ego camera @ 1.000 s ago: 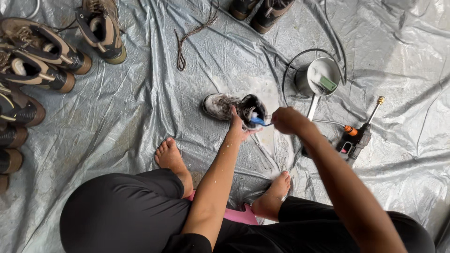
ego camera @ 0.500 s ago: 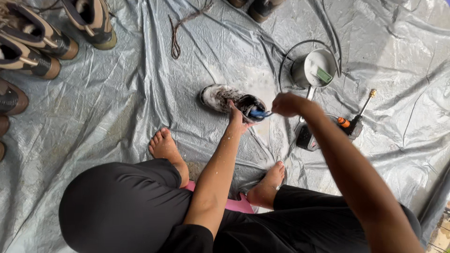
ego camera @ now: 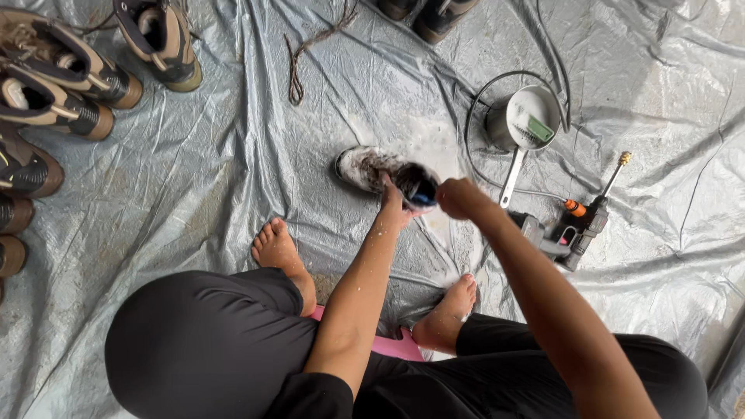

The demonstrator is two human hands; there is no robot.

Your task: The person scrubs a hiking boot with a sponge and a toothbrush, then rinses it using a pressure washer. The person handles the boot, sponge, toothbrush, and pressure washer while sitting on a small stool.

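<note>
A soapy, dirty shoe [ego camera: 372, 167] lies on a grey plastic sheet [ego camera: 233, 178] in front of my bare feet. My left hand [ego camera: 393, 203] grips the shoe at its heel opening. My right hand [ego camera: 459, 198] is closed around a blue-handled brush [ego camera: 423, 199] whose head goes into the shoe's opening. White foam covers the shoe and the sheet around it. I sit on a low pink stool [ego camera: 388, 341], knees apart, in black trousers.
Several brown and tan boots [ego camera: 54, 85] line the left edge. More shoes [ego camera: 434, 15] lie at the top. A loose lace [ego camera: 303, 54] lies beyond the shoe. On the right stand a metal pot with a green brush [ego camera: 524, 120], a black hose and a pressure-washer gun [ego camera: 578, 225].
The view has shifted a little. Both hands stay on the shoe, with the right hand moving the brush at the shoe's opening.
</note>
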